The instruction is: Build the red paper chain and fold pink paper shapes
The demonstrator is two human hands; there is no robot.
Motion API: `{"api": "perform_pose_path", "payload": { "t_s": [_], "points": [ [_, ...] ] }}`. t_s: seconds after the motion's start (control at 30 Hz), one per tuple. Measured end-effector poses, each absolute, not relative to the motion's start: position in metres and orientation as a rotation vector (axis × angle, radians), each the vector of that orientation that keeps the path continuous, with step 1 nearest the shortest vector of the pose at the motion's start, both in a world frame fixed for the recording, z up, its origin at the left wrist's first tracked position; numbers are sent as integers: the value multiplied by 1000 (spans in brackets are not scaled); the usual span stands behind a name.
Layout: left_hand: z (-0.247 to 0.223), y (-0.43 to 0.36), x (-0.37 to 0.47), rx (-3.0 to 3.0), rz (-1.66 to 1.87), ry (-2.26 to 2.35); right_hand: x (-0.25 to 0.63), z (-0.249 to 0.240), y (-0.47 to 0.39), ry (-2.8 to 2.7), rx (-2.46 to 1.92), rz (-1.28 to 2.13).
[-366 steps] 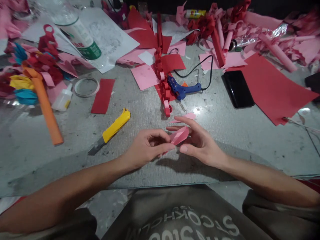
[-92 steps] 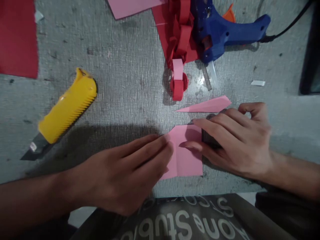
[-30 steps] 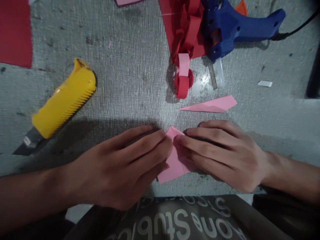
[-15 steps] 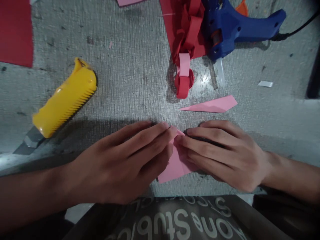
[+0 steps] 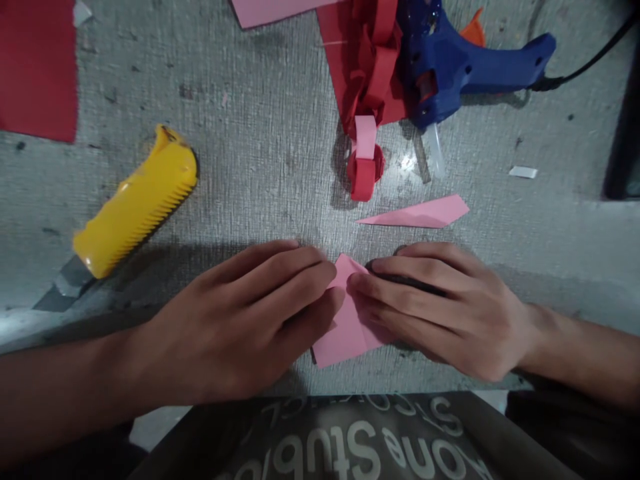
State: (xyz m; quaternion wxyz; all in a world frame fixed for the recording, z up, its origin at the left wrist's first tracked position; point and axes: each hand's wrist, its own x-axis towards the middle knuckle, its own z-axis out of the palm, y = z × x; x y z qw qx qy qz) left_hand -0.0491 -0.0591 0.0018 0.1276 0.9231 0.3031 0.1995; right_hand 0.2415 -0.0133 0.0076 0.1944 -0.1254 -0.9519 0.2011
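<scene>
A folded piece of pink paper (image 5: 343, 340) lies between my hands near the table's front edge, a crease running down it to a peaked top. My left hand (image 5: 255, 313) holds its left side, fingers bent together and thumb on the paper. On the opposite side, my right hand (image 5: 445, 307) presses the paper with closed fingers, which hide that edge. A dark strip shows between its upper fingers; I cannot tell whether it is a shadow or a thing. Just beyond the hands lies a narrow, pointed folded pink paper (image 5: 420, 213).
A yellow utility knife (image 5: 137, 207) with its blade out lies at left. Behind are a red-and-pink paper chain (image 5: 364, 177), a blue glue gun (image 5: 470, 67) with a cord, and red paper (image 5: 37, 73). A white scrap (image 5: 523, 172) and a dark object (image 5: 623, 147) are at right.
The fingers of my left hand have drawn back slightly leftward, baring more of the pink paper's peak and crease. My right hand stays nearly still. The view has shifted a little.
</scene>
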Motion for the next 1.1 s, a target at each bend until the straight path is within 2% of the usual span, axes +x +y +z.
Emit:
{"api": "perform_pose_path", "payload": {
  "t_s": [1.1],
  "points": [
    [4,-60,-50,2738,577,846,240,10,-14,-2692,-391,532]
  ]
}}
